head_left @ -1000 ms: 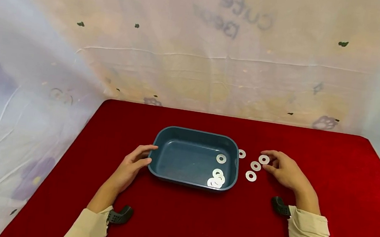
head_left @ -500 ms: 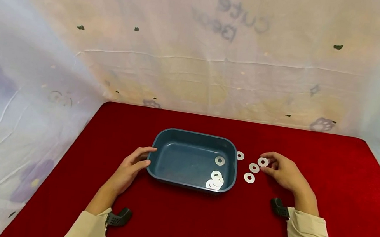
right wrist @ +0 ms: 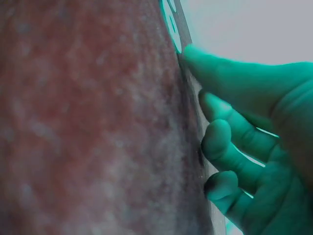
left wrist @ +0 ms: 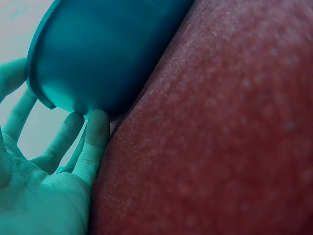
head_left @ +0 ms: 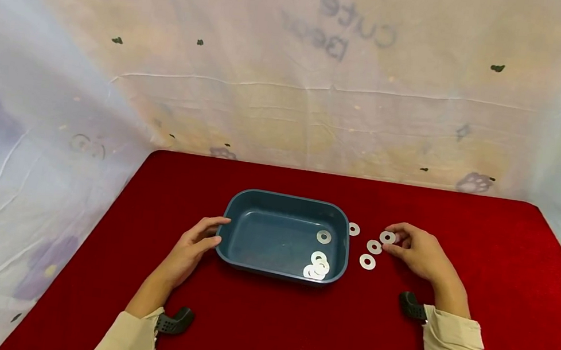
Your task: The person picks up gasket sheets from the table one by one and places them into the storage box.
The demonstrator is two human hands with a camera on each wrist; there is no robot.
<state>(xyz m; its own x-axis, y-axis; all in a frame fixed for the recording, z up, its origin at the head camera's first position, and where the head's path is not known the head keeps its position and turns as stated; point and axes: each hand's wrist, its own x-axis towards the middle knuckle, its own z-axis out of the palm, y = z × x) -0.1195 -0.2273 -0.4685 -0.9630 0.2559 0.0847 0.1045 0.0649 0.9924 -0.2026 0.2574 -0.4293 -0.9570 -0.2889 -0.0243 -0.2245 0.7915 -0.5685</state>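
My left hand (head_left: 193, 243) rests its fingertips against the left end of a blue-grey rectangular basin (head_left: 274, 273). The index fingertip lies over the rim. In the left wrist view, fairly straight fingers (left wrist: 98, 129) touch the outer wall of the basin (left wrist: 98, 49). To the right of the basin, my right hand (head_left: 419, 253) pinches a flat white washer (head_left: 383, 233) between thumb and fingers, low over the cloth. Its thumb (right wrist: 205, 61) meets a washer's edge (right wrist: 169, 24) in the right wrist view, the other fingers curling below.
Several washers (head_left: 322, 266) lie overlapping in the basin's near right corner, with a single washer (head_left: 324, 232) behind them. Outside are two washers beside my right hand, the nearer washer (head_left: 362, 261) included, and a washer (head_left: 355, 229) against the basin's wall. Red cloth (head_left: 263, 323) covers the table.
The washer at my right fingertips has shifted slightly up in the view and looks a little tilted. My left hand and the basin keep their places.
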